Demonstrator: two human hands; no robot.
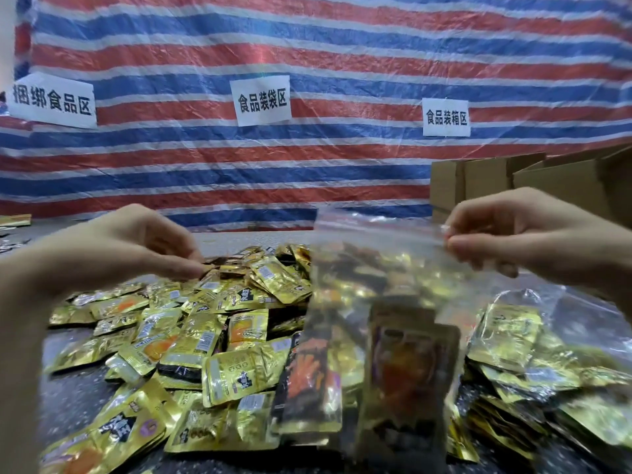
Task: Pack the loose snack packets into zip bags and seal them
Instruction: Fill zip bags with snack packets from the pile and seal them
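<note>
A clear zip bag (pixel 345 268) with a red zip strip hangs upright over the table, with several gold and dark snack packets (pixel 413 367) inside. My right hand (pixel 523 234) pinches the bag's top right corner. The bag's top left corner hangs free. My left hand (pixel 130 248) hovers to the left of the bag, above the far side of a pile of loose gold snack packets (pixel 205 343). Its fingers are curled with thumb and fingertips close together beside a small packet (pixel 213 267). Blur hides whether they hold it.
Filled clear bags of packets (pixel 533 354) lie at the right on the dark table (pixel 75 381). Cardboard boxes (pixel 485 179) stand at the back right. A striped tarpaulin (pixel 307 63) with three paper signs forms the back wall.
</note>
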